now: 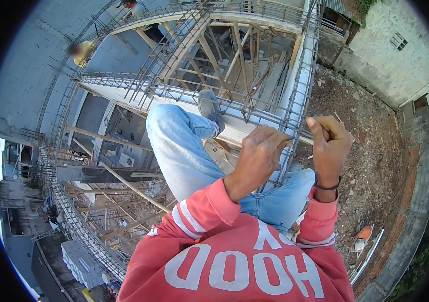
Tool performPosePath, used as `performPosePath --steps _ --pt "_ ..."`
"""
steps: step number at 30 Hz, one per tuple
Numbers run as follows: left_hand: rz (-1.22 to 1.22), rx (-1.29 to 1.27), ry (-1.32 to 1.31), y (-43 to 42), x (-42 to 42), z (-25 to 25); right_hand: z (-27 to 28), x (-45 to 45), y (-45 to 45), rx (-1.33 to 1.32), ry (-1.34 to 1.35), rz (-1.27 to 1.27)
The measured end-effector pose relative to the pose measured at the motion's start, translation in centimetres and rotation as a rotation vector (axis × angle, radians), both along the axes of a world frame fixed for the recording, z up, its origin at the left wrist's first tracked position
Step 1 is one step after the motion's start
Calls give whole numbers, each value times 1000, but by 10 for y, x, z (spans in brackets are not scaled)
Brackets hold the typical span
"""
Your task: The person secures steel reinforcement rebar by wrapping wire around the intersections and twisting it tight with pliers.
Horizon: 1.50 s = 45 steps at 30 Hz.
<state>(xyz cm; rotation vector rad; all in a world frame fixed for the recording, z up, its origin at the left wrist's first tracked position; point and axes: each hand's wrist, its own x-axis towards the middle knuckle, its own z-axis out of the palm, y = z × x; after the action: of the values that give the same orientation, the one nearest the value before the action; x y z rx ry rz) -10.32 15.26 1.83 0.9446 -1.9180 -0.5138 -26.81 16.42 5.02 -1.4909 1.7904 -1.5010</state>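
Both my hands are raised in front of my chest, above the long steel rebar cage (302, 85) that runs away from me. My left hand (262, 153) has its fingers curled in a pinch beside the bars; what lies between them is too small to make out. To its right, my right hand (330, 143) is also closed, thumb against bent fingers, and its contents are hidden. My jeans-clad legs (174, 151) straddle the beam, with one grey shoe (208, 105) against the crossing rebar.
Wooden props (209, 55) and planks stand far below between the beams. Two people (82, 53) are at the upper left. Rubble ground (360, 136) lies far down on the right, with a wheelbarrow (363, 236). Another rebar cage (78, 221) curves along the left.
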Motion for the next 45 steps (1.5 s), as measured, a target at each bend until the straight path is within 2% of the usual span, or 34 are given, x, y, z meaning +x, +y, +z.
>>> performPosePath --steps 1,3,4,7,8,11,15,18,21,23,24,25,28,29,31,35,37,39,41,43,45 --pt "-10 5 -4 -7 6 3 -8 2 4 5 -4 -10" --pt "136 -112 -59 -38 21 9 -28 10 14 -94 37 117" --pt "108 -109 -82 -45 23 7 -25 27 20 -218 119 171" --pt "142 -92 -100 -40 18 5 -21 21 22 -179 163 182" --pt "108 -71 -96 -37 21 9 -19 11 20 -104 123 171" --pt "12 -43 -100 -35 20 9 -25 -1 16 -106 60 138" --pt "34 16 -112 -31 17 14 -29 -4 13 -8 38 87" --pt "90 14 -74 -33 12 12 -25 10 24 34 80 201" --pt "79 -63 -66 -31 5 4 -7 34 25 -117 72 260" --pt "148 179 115 -27 5 11 -6 29 18 -169 163 282" --pt "150 303 217 -30 11 16 -7 23 16 -61 227 295" --pt "147 295 214 -31 15 21 -7 18 13 46 290 304" --pt "-92 352 55 -16 20 34 -2 -6 -10 -17 314 173" --pt "-95 363 54 -14 19 31 -1 -5 -9 -6 312 172" --pt "-80 349 -36 -17 19 30 5 4 -12 -430 371 179" --pt "87 216 -25 -32 31 40 3 24 18 -387 542 280" --pt "137 219 3 -34 32 44 -13 18 6 -332 486 309" --pt "51 156 0 -23 28 32 -27 -4 -20 -257 428 257" --pt "-67 242 -32 -11 21 22 1 -10 -20 -227 392 201" --pt "-11 257 -15 -23 27 17 21 8 -2 -309 363 213" --pt "18 461 79 -43 42 21 11 12 1 -297 434 315"
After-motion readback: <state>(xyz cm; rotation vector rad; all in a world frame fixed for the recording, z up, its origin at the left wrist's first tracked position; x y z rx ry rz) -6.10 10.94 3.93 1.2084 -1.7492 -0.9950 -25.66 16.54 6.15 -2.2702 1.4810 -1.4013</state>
